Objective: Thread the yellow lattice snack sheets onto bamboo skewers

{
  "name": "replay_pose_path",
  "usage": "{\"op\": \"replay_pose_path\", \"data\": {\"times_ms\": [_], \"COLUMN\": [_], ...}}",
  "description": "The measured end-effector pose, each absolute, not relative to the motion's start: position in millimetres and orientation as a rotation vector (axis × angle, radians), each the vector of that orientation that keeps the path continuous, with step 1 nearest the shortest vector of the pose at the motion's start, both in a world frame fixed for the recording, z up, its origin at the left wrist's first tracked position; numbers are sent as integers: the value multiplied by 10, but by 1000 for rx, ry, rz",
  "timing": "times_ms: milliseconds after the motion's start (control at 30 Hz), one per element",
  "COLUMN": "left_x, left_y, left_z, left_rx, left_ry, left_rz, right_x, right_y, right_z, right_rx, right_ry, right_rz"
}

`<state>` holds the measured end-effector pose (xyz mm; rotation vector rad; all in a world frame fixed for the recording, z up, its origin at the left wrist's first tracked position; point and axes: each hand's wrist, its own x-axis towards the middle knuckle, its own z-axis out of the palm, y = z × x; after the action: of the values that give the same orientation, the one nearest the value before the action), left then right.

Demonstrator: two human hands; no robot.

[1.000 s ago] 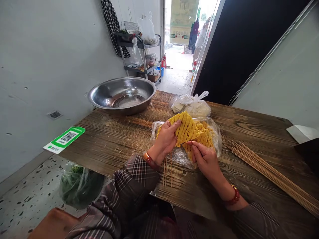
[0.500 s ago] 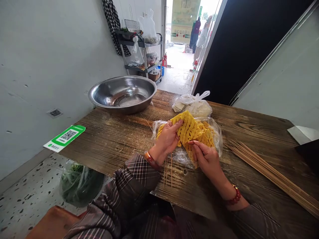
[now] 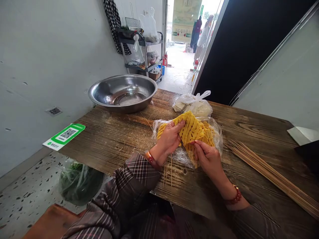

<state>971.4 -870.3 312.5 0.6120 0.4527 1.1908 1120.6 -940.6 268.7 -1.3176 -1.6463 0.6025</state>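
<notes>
My left hand (image 3: 171, 134) is closed on a yellow lattice-cut sheet of food (image 3: 188, 127), thumb on top, holding it up above the table. My right hand (image 3: 207, 155) pinches at the sheet's lower edge with thumb and forefinger; whether a thin stick is also between those fingertips I cannot make out. More yellow slit sheets (image 3: 208, 134) lie just behind in an opened clear plastic bag (image 3: 218, 141). A few thin wooden skewers (image 3: 171, 174) point toward me below my left wrist, their far ends hidden by the hand.
A large steel basin (image 3: 122, 91) stands at the table's far left. Behind the yellow sheets sits a tied bag of pale pieces (image 3: 196, 106). Many long skewers (image 3: 270, 172) lie at right. A green QR-code card (image 3: 66, 135) rests at the left edge, above a bag of greens (image 3: 79, 186).
Both hands stay at nearly the same place on the yellow sheet. The right fingertips have shifted very slightly along its lower edge, and the camera view has moved a little.
</notes>
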Motion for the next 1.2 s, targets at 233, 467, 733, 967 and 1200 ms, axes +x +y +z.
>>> {"op": "replay_pose_path", "data": {"times_ms": [233, 467, 733, 967, 1200], "left_x": [9744, 9687, 9602, 9622, 9663], "left_y": [-8709, -8691, -8608, -8594, -8642], "left_z": [3073, 3108, 3118, 3098, 3093], "left_rx": [631, 650, 666, 655, 666], "left_ry": [436, 468, 484, 455, 428], "left_rz": [1172, 1186, 1251, 1255, 1226], "right_x": [11217, 11207, 11192, 11187, 11197], "right_y": [-9396, -9401, -9398, -9403, -9393], "right_z": [2706, 2747, 2726, 2692, 2673], "right_rx": [-1332, -1350, -1319, -1318, -1326], "right_ry": [-1670, -1706, -1696, -1638, -1631], "right_rz": [563, 567, 625, 619, 572]}}
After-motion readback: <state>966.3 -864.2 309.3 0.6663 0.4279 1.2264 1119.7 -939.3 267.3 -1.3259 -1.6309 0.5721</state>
